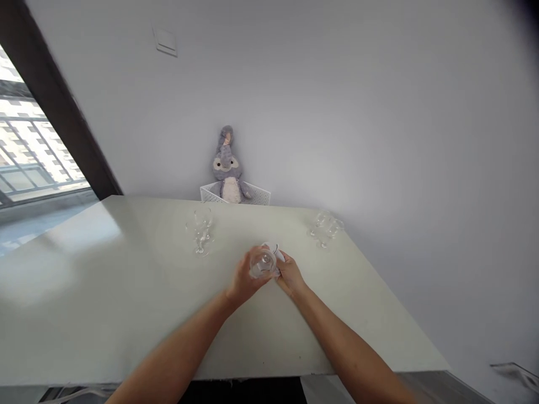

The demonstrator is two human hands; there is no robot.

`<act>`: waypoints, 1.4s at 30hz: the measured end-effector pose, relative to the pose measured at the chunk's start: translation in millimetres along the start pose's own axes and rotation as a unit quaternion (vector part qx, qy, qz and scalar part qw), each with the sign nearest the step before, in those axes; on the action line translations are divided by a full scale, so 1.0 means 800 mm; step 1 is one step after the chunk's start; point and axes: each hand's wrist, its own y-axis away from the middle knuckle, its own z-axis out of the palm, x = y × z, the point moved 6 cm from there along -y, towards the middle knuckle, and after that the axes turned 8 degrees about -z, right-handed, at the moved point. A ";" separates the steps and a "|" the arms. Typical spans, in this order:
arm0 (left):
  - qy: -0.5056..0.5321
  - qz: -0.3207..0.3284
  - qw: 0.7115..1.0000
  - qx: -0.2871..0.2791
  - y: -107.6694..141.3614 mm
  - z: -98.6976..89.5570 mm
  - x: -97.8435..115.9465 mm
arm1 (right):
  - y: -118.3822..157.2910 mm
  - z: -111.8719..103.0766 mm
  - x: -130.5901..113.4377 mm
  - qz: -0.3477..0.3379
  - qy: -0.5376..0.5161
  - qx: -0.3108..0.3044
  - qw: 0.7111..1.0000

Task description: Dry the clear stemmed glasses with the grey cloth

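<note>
My left hand [244, 281] is wrapped round a clear drinking glass [259, 267], its round mouth tilted up towards me. Fingers of my right hand [291, 275] are closed on a small white piece [273, 247] with a dark line, which looks like cloth or paper. That white piece lies against the far side of the glass, and the two hands almost meet. To the left, a group of clear stemmed glasses [202, 231] stands on the pale table [168, 314]. Another cluster of clear glasses [325, 228] is at the far right.
Behind the table's back edge, a grey plush toy [228, 168] sits in a white perforated basket [261, 195] against the wall. A dark frame [63, 95] and a window are at the left. The table's right edge runs diagonally beside the wall.
</note>
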 end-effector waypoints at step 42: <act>-0.178 -0.120 0.947 -0.238 0.023 0.038 -0.061 | -0.015 -0.228 -0.130 0.067 0.639 0.356 0.679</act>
